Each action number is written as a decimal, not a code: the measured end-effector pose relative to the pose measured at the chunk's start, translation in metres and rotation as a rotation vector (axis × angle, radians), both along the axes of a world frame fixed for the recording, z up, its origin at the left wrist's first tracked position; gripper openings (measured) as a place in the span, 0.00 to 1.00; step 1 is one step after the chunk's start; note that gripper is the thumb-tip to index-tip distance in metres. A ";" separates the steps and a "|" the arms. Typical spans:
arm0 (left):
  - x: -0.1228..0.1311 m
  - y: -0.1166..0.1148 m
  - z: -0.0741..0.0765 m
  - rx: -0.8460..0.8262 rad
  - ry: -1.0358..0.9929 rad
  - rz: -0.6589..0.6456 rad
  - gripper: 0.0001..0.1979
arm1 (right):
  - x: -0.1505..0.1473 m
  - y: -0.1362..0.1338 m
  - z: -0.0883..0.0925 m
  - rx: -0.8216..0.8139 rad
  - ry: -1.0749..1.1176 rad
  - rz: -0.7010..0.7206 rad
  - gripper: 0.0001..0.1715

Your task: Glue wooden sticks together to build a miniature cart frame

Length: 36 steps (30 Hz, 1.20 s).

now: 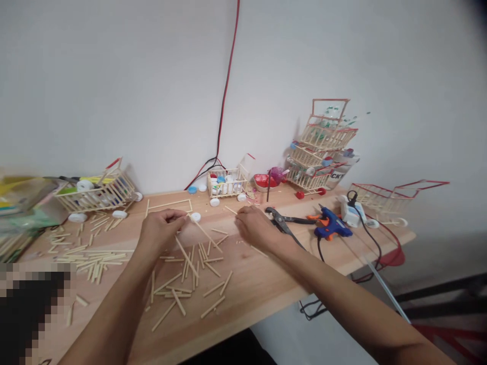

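Note:
My left hand (160,230) is closed in a pinch on a thin wooden stick (203,233) that slants down to the right over the wooden table (266,289). My right hand (253,225) rests curled on the table beside it, fingers pressed down near another stick (231,209); what it grips, if anything, is hidden. Several cut wooden sticks (190,281) lie scattered below both hands. A white bottle cap (195,217) sits just above the left hand, next to a rectangular stick frame (169,205).
Pliers (283,220) and a blue glue gun (333,225) lie right of my right hand. Small stick-built carts stand along the wall: one at left (97,192), one in the middle (227,183), a stack at right (323,147), another at far right (384,195). A red cable (226,86) hangs down the wall.

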State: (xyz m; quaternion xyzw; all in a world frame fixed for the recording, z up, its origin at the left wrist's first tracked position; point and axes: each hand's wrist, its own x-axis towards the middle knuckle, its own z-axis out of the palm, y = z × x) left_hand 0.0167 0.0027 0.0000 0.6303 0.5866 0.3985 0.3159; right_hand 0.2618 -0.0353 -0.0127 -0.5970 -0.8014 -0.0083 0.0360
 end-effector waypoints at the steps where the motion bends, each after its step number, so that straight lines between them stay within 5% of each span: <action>1: 0.000 0.000 0.000 -0.003 -0.002 0.003 0.14 | 0.004 -0.002 0.004 0.009 0.029 -0.011 0.14; 7: -0.001 0.002 -0.004 0.008 -0.001 0.016 0.15 | 0.025 0.013 0.025 0.202 0.191 -0.182 0.15; 18: 0.003 0.000 -0.003 -0.019 -0.036 -0.001 0.14 | -0.009 0.040 0.002 -0.069 0.131 -0.270 0.11; 28: 0.003 -0.001 -0.002 -0.091 -0.132 -0.030 0.16 | -0.004 0.024 -0.005 -0.084 0.483 0.031 0.08; 36: 0.012 -0.004 -0.003 -0.042 -0.140 -0.035 0.15 | -0.032 0.013 -0.005 -0.184 0.790 0.121 0.18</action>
